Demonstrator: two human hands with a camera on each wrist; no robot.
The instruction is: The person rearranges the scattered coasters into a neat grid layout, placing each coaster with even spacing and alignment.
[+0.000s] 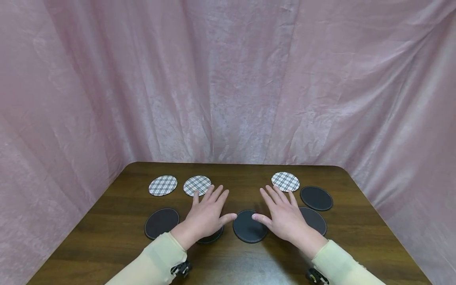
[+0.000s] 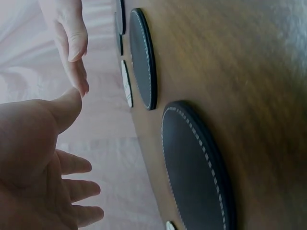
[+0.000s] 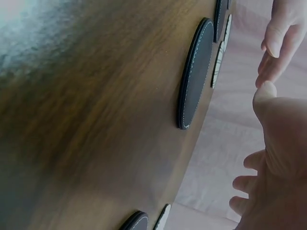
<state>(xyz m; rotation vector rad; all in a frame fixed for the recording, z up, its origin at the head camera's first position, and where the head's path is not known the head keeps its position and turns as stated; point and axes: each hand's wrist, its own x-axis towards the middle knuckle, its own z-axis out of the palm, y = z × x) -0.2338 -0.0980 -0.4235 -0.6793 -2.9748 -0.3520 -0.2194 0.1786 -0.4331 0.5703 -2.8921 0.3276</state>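
My left hand (image 1: pixel 207 215) hovers palm down above the table with fingers spread and holds nothing. Under it, partly hidden, lies a round black coaster (image 1: pixel 212 238); pale stitching round its edge shows on the black coaster (image 2: pixel 192 167) in the left wrist view. My right hand (image 1: pixel 285 217) is likewise spread in the air, empty, its thumb overlapping the middle black coaster (image 1: pixel 247 230). Another black coaster (image 1: pixel 316 221) is partly covered by the right hand. In both wrist views the hands are raised off the tabletop.
At the back left lie two white plaid coasters, the outer plaid coaster (image 1: pixel 162 185) and the inner plaid coaster (image 1: pixel 195 184). A third plaid coaster (image 1: pixel 286 181) is at back right, beside a black coaster (image 1: pixel 316 198). One black coaster (image 1: pixel 161 223) sits front left. Pink curtains (image 1: pixel 228 79) surround the wooden table (image 1: pixel 107 245).
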